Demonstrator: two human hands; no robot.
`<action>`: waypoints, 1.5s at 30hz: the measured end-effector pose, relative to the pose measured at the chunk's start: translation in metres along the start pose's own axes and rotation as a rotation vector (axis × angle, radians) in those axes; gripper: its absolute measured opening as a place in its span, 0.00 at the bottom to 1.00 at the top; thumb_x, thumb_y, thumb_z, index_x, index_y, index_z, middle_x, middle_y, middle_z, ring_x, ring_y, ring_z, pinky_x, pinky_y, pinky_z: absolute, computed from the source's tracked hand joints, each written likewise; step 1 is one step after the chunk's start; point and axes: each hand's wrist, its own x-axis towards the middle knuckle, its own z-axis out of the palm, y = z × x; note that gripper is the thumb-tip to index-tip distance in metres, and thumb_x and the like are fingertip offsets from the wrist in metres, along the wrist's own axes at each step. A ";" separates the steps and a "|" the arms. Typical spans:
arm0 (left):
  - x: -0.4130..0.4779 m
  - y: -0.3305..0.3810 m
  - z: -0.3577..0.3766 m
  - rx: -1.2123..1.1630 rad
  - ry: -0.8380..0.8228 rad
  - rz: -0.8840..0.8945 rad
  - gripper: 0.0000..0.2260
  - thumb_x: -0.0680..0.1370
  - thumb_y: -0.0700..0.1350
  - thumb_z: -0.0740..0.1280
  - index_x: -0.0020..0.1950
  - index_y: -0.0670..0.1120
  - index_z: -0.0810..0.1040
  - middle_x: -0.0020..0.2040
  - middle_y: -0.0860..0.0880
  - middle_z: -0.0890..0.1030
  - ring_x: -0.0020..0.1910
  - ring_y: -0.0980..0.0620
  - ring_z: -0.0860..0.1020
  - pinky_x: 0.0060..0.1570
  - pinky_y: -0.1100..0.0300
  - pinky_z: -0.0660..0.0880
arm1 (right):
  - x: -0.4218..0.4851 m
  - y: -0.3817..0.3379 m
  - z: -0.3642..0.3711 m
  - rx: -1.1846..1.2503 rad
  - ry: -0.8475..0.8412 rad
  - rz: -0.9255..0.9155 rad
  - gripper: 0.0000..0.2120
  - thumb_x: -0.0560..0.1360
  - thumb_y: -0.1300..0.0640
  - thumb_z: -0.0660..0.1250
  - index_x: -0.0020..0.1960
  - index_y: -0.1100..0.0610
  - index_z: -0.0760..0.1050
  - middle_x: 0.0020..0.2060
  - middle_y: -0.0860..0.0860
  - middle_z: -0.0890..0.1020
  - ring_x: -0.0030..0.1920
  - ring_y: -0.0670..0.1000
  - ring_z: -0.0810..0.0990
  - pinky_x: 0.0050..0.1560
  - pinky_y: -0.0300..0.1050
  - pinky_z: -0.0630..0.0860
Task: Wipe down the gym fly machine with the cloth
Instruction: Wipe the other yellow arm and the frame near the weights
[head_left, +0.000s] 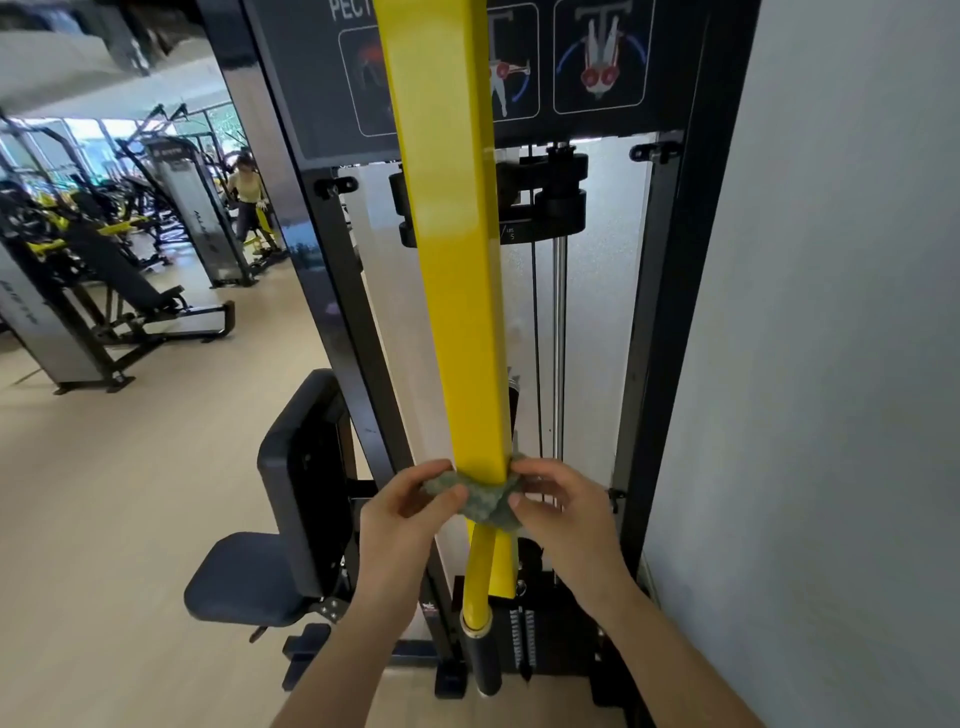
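The fly machine's yellow arm (457, 260) hangs down the middle of the head view, a flat square bar that ends low in a yellow tube with a black handle (483, 660). A crumpled green cloth (485, 501) is wrapped round the bar's lower end. My left hand (410, 512) pinches the cloth's left end and my right hand (556, 512) pinches its right end, one on either side of the bar. Behind stands the black frame with its weight stack (550, 208) and exercise diagram panel (597, 57).
The machine's black seat and backrest (291, 493) stand at the lower left. A grey wall (831, 364) closes the right side close by. Other gym machines (104, 275) and a person (244, 192) are far off at the left on the pale wooden floor.
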 end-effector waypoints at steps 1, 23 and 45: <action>0.000 0.003 0.004 0.032 0.014 0.060 0.12 0.74 0.36 0.75 0.55 0.45 0.84 0.49 0.49 0.86 0.49 0.53 0.85 0.47 0.64 0.80 | 0.003 -0.006 0.000 0.011 0.012 -0.023 0.17 0.74 0.68 0.72 0.55 0.48 0.82 0.50 0.42 0.84 0.54 0.45 0.83 0.51 0.42 0.83; -0.029 -0.064 -0.048 0.284 -0.260 -0.035 0.09 0.76 0.41 0.73 0.42 0.56 0.83 0.40 0.48 0.84 0.42 0.42 0.82 0.48 0.41 0.81 | -0.093 0.013 0.064 -0.352 0.309 -0.102 0.07 0.73 0.64 0.75 0.49 0.56 0.82 0.44 0.44 0.83 0.46 0.41 0.82 0.46 0.30 0.77; 0.100 -0.066 -0.198 0.338 -0.079 -0.005 0.08 0.75 0.35 0.73 0.45 0.48 0.80 0.41 0.51 0.84 0.41 0.52 0.83 0.39 0.61 0.82 | 0.005 0.071 0.246 -0.265 0.399 0.121 0.08 0.74 0.63 0.74 0.47 0.50 0.81 0.40 0.45 0.84 0.42 0.41 0.83 0.46 0.39 0.82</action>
